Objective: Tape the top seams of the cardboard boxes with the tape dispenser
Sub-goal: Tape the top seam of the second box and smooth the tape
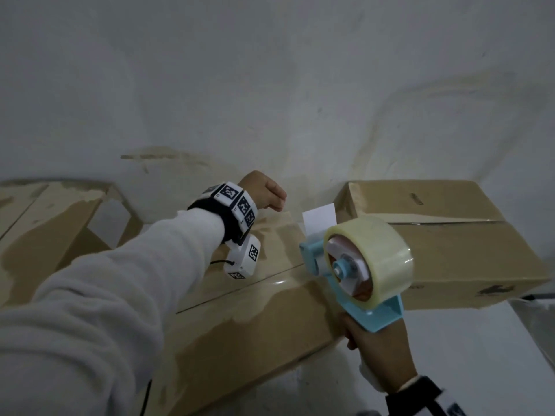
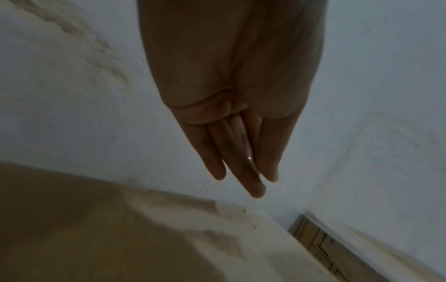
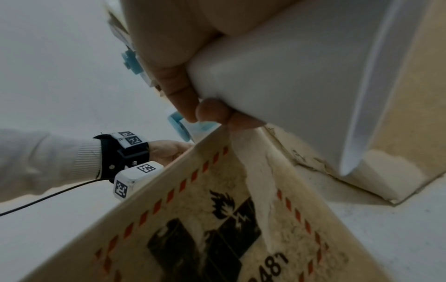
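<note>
My right hand point(image 1: 371, 340) grips the handle of the blue tape dispenser point(image 1: 357, 265), which carries a clear tape roll point(image 1: 381, 250). It hovers over the right end of the middle cardboard box point(image 1: 240, 319). A white tab point(image 1: 319, 219) sticks up at its front. In the right wrist view my fingers point(image 3: 212, 112) curl round the white handle point(image 3: 289, 72). My left hand point(image 1: 265, 195) reaches over the box's far edge. Seen from the left wrist, its fingers point(image 2: 241, 171) are straight, close together and hold nothing. The box's top seam point(image 1: 234, 288) runs diagonally toward the dispenser.
A second closed box point(image 1: 450, 244) lies at the right, its seam point(image 1: 456, 223) glossy. A box with raised flaps point(image 1: 54, 229) stands at the left. A stained white wall point(image 1: 270, 85) rises right behind the boxes. The middle box's side carries a printed label point(image 3: 217, 229).
</note>
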Demonstrator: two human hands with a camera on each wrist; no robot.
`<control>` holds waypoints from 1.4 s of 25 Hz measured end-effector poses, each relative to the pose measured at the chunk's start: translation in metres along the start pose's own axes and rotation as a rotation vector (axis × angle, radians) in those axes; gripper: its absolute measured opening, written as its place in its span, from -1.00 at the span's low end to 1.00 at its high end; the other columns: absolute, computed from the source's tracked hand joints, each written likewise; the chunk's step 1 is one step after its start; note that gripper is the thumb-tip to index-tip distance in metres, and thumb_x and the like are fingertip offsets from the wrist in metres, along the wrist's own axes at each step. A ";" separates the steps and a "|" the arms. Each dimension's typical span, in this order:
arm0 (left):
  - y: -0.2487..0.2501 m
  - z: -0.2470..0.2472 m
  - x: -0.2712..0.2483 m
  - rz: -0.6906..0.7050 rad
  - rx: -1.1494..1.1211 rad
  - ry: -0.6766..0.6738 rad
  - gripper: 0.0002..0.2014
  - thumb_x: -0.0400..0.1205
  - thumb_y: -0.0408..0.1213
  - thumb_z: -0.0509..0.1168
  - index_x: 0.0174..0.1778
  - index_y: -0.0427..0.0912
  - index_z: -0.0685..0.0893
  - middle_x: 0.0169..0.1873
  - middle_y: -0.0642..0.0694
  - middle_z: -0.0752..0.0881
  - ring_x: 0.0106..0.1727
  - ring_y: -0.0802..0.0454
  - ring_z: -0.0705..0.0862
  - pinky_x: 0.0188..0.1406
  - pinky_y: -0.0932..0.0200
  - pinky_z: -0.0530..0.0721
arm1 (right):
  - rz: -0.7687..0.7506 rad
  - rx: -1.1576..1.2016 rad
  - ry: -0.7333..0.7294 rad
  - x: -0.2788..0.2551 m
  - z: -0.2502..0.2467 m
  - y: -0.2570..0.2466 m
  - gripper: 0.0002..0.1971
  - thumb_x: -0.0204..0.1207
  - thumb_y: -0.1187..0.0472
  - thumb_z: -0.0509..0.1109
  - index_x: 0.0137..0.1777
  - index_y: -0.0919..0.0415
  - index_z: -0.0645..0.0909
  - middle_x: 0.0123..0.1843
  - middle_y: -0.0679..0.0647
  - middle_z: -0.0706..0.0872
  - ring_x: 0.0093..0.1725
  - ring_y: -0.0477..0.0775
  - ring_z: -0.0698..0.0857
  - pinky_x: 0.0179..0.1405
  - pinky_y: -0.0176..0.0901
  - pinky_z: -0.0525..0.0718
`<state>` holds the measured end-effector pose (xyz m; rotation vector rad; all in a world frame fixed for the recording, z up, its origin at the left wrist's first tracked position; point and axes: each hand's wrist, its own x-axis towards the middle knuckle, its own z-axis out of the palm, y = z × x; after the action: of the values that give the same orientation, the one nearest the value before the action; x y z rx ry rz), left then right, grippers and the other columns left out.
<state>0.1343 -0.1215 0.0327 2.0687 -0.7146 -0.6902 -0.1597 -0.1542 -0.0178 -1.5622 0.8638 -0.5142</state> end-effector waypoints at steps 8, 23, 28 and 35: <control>-0.006 0.009 0.012 0.006 0.053 0.020 -0.79 0.45 -0.51 0.42 -0.01 -0.34 0.78 -0.22 -0.22 0.80 -0.30 0.09 0.75 -0.11 0.35 0.70 | 0.044 0.028 0.004 0.008 0.001 -0.004 -0.79 0.11 0.33 0.50 -0.57 0.00 0.62 -0.61 0.04 0.62 -0.66 -0.09 0.49 -0.47 -0.05 0.46; -0.017 0.016 0.029 -0.190 0.384 -0.086 -0.64 0.54 -0.23 0.43 0.17 -0.38 0.65 0.12 -0.24 0.70 0.24 -0.21 0.67 0.30 -0.02 0.62 | -0.062 -0.084 -0.023 0.022 0.000 0.007 -0.74 -0.04 -0.05 0.44 -0.48 0.01 0.44 -0.56 -0.06 0.58 -0.53 -0.02 0.51 -0.41 -0.04 0.47; -0.010 0.012 0.021 -0.076 0.260 -0.031 -0.77 0.55 -0.44 0.34 0.12 -0.29 0.71 0.16 -0.25 0.72 0.17 -0.16 0.68 0.19 0.10 0.62 | -0.080 -0.097 0.003 0.023 0.001 0.012 -0.75 -0.03 -0.07 0.45 -0.46 -0.06 0.44 -0.53 -0.10 0.58 -0.51 -0.06 0.51 -0.41 -0.06 0.47; -0.007 0.040 -0.038 0.135 0.879 -0.283 -0.52 0.73 -0.17 0.05 0.57 -0.24 0.23 0.51 -0.25 0.32 0.48 -0.20 0.39 0.37 0.03 0.35 | -0.080 -0.063 0.012 0.021 0.006 0.005 -0.81 0.01 0.10 0.44 -0.53 -0.12 0.43 -0.58 -0.15 0.56 -0.56 -0.19 0.46 -0.47 -0.12 0.41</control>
<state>0.0824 -0.1128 0.0149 2.6814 -1.5076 -0.6604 -0.1433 -0.1666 -0.0268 -1.6580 0.8360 -0.5590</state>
